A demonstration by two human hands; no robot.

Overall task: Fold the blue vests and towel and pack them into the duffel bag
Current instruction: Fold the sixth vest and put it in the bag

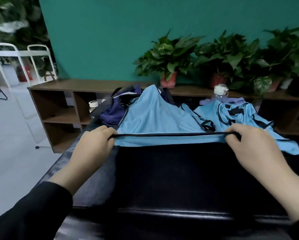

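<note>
The left hand point(95, 142) and right hand point(249, 142) each pinch the black-trimmed hem of a blue vest point(155, 116), which looks thin, limp and light (likely slippery), so the hem corners seem the best hold.

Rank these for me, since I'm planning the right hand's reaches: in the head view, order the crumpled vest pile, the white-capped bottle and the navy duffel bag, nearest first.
From the right hand:
1. Crumpled vest pile, just beyond the hand on the right.
2. White-capped bottle, farther back, behind that pile.
3. Navy duffel bag, across on the left, beyond the vest being held.
</note>
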